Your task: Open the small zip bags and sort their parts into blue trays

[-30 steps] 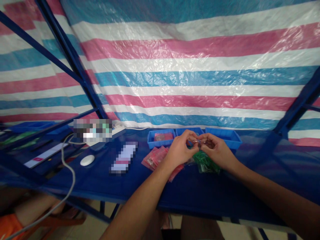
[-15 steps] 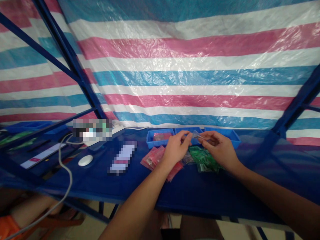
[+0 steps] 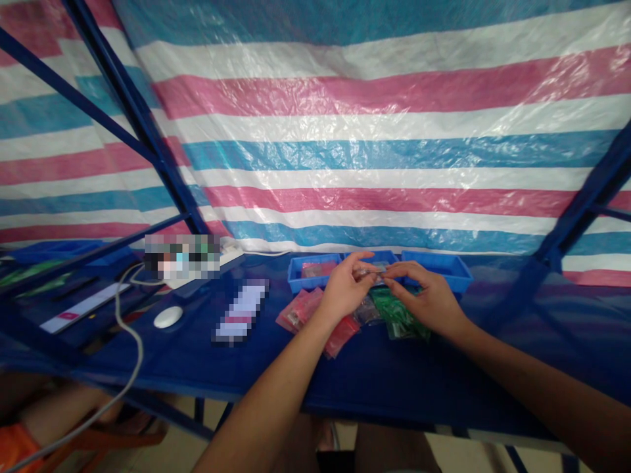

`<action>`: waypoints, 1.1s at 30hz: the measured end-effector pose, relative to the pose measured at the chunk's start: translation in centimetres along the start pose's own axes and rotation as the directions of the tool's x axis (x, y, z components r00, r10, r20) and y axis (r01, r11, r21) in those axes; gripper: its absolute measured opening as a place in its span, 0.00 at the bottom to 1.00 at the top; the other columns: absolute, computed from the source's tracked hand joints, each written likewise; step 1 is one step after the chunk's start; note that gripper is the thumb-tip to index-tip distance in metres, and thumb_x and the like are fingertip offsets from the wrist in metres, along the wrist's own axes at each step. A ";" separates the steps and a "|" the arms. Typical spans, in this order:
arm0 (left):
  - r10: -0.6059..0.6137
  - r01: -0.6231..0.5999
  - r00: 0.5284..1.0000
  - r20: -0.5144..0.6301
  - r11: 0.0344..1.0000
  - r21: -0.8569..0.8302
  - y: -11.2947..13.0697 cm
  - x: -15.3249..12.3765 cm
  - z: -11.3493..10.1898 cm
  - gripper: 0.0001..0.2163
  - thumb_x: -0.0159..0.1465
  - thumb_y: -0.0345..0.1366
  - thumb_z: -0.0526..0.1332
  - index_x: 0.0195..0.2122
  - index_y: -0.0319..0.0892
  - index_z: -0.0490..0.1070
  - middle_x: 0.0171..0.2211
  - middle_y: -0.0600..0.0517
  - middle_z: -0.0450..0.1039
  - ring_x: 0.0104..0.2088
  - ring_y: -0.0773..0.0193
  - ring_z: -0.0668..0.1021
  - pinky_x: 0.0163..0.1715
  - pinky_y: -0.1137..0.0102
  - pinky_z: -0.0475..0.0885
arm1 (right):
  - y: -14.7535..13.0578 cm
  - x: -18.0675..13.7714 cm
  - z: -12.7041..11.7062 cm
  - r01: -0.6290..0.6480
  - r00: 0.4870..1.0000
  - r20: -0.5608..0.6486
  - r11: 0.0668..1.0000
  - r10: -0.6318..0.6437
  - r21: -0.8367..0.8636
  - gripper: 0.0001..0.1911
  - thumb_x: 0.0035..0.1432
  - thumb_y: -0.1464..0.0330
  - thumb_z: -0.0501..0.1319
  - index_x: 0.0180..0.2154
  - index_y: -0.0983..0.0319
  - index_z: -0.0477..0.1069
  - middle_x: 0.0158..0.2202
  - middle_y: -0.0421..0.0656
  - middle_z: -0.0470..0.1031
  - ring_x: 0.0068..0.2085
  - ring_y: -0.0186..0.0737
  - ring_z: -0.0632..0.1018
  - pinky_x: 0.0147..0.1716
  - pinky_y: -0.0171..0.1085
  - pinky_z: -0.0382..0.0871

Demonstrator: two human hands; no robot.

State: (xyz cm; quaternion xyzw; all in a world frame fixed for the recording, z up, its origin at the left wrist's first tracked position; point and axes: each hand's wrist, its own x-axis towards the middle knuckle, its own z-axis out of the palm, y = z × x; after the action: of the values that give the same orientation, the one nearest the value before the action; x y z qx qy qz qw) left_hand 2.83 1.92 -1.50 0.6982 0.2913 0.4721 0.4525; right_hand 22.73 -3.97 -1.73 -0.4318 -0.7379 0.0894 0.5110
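My left hand (image 3: pixel 345 289) and my right hand (image 3: pixel 422 295) meet above the blue table (image 3: pixel 394 374), both pinching one small clear packet (image 3: pixel 375 270) between thumb and fingers. Red packets (image 3: pixel 308 312) lie under my left hand. Green packets (image 3: pixel 400 315) lie under my right hand, with a small clear packet (image 3: pixel 365 310) between the two piles. Three blue trays stand just behind my hands: the left tray (image 3: pixel 298 276) holds red packets, the middle tray (image 3: pixel 382 256) is partly hidden, and the right tray (image 3: pixel 451 269) sits behind my right hand.
A white mouse (image 3: pixel 168 316) with its grey cable (image 3: pixel 125 368) lies at the left. A blurred flat object (image 3: pixel 241 311) lies left of the packets. A striped tarp (image 3: pixel 374 131) hangs behind on blue frame poles (image 3: pixel 133 112). Another person's leg (image 3: pixel 54 414) shows at lower left.
My hands have drawn slightly apart and lowered a little, the clear packet now stretched between both pinches. The view shifted slightly.
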 end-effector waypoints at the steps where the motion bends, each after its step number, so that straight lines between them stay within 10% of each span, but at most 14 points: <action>1: 0.004 -0.004 1.000 -0.004 1.000 -0.007 0.2 -0.1 0.0 0.21 0.64 0.28 0.67 0.59 0.40 0.71 0.45 0.45 0.84 0.43 0.60 0.85 0.48 0.66 0.79 | 0.1 -0.1 0.0 -0.033 0.999 -0.019 0.999 0.033 0.005 0.08 0.68 0.61 0.65 0.45 0.53 0.79 0.46 0.45 0.83 0.48 0.51 0.82 0.53 0.52 0.76; 15: 0.058 -0.058 0.998 0.025 0.998 -0.007 1.1 -0.3 0.3 0.22 0.63 0.30 0.70 0.56 0.41 0.68 0.43 0.46 0.84 0.40 0.61 0.85 0.47 0.65 0.78 | 0.7 -0.1 0.7 -0.314 0.948 0.089 0.857 0.305 0.407 0.17 0.59 0.54 0.73 0.43 0.57 0.78 0.39 0.46 0.85 0.41 0.49 0.86 0.47 0.48 0.82; 19: 0.183 -0.156 0.981 -0.061 0.941 0.301 1.7 -0.7 0.3 0.18 0.64 0.36 0.71 0.54 0.40 0.72 0.46 0.44 0.81 0.44 0.58 0.83 0.46 0.64 0.78 | 0.7 -0.1 0.3 -0.347 0.932 0.023 0.874 0.362 0.341 0.15 0.60 0.54 0.71 0.42 0.57 0.77 0.33 0.45 0.84 0.33 0.47 0.84 0.33 0.43 0.80; 27: 0.149 -0.177 0.982 0.115 0.938 0.298 2.6 -1.1 0.5 0.15 0.76 0.44 0.56 0.51 0.44 0.79 0.48 0.49 0.83 0.48 0.57 0.83 0.50 0.66 0.76 | -0.2 0.0 -0.3 0.055 0.997 0.059 0.997 -0.051 -0.057 0.05 0.66 0.66 0.63 0.40 0.53 0.79 0.42 0.44 0.82 0.41 0.49 0.82 0.42 0.47 0.78; 33: 0.106 -0.098 0.994 -0.026 0.970 0.221 1.4 -0.5 0.3 0.05 0.66 0.30 0.66 0.43 0.40 0.75 0.40 0.49 0.83 0.41 0.61 0.84 0.44 0.69 0.77 | -0.5 -0.1 0.1 -0.012 0.999 0.029 1.000 0.013 -0.029 0.05 0.68 0.62 0.63 0.43 0.55 0.76 0.41 0.45 0.81 0.37 0.47 0.81 0.38 0.45 0.78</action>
State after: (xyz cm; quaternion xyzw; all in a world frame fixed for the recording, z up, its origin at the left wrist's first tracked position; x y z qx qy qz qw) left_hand 2.85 0.84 -0.48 0.7490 0.3140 0.4726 0.3421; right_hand 22.36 -4.35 -1.59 -0.4423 -0.7437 0.0885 0.4933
